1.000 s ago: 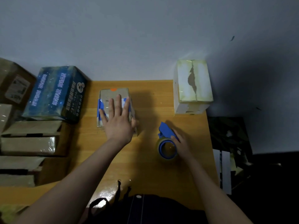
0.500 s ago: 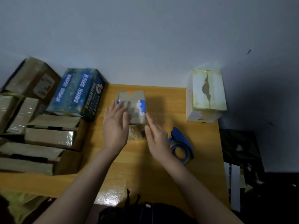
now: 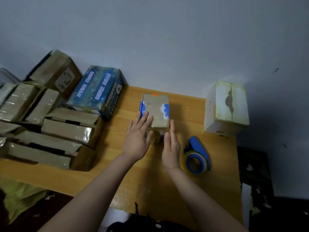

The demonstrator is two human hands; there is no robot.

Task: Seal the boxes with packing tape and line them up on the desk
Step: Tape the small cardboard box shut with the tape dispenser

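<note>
A small brown box with blue and white patches stands in the middle of the wooden desk. My left hand lies flat with straight fingers on the box's near left corner. My right hand is held edge-on with straight fingers against the box's near right side. A blue tape dispenser with a roll of clear tape lies on the desk just right of my right hand, untouched. A white and yellowish taped box stands at the desk's far right.
A dark blue printed box sits left of the small box against the wall. Several brown taped boxes are piled at the left. The desk's right edge drops to a dark cluttered floor. A yellow-green bag lies at lower left.
My right hand left the tape dispenser and came to the small box's right side. My left hand slid from the box's top toward its near left corner. The view shifted left.
</note>
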